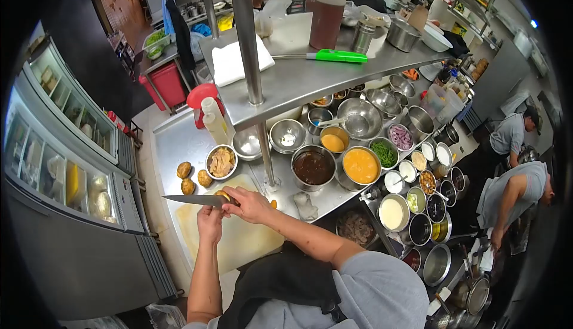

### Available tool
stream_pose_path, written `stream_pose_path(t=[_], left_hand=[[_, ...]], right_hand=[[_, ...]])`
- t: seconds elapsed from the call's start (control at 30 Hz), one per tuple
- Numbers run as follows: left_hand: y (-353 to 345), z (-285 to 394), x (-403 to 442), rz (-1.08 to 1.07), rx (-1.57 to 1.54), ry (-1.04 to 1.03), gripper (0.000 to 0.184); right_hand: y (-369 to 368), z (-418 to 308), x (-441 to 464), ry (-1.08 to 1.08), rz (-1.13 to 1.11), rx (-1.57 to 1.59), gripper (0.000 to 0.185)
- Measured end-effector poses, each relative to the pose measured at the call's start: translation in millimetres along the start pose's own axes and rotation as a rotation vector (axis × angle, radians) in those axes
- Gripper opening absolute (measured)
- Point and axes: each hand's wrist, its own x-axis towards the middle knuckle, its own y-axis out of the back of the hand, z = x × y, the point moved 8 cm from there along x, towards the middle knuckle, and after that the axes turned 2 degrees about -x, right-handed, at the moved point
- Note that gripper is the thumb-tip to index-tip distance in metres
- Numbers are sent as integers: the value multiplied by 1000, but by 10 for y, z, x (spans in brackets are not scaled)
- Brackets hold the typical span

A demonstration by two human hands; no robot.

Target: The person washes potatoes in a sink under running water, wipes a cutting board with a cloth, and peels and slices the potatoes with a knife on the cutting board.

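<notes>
My right hand [249,205] is closed at the heel end of a large knife [194,199], whose blade points left above the cutting board [194,233]. My left hand [210,223] is closed just below the blade, its fingertips partly hidden behind it. Between the hands, a brown-skinned potato [223,195] shows beside the blade, mostly covered by fingers. Several whole potatoes [184,170] lie on the steel counter beyond the board. Near them stands a metal bowl [221,162] of pale, cut pieces. A small orange piece lies right of my right hand.
A steel shelf [286,84] on posts overhangs the counter, holding a green-handled knife [337,56]. Pots of dark sauce [313,168] and orange sauce [362,165] stand to the right, with several small containers. Glass-door fridges [65,174] line the left. Co-workers [516,201] stand at right and beyond the shelf.
</notes>
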Motion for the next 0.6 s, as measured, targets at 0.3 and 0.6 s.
stream_pose_path(t=[0.3, 0.6], left_hand=[[-167, 114, -42, -77, 90, 148, 19], [-12, 246, 40, -194, 149, 148, 16]], right_hand=[[-48, 96, 107, 111, -35, 92, 46], [30, -158, 77, 144, -67, 77, 46]])
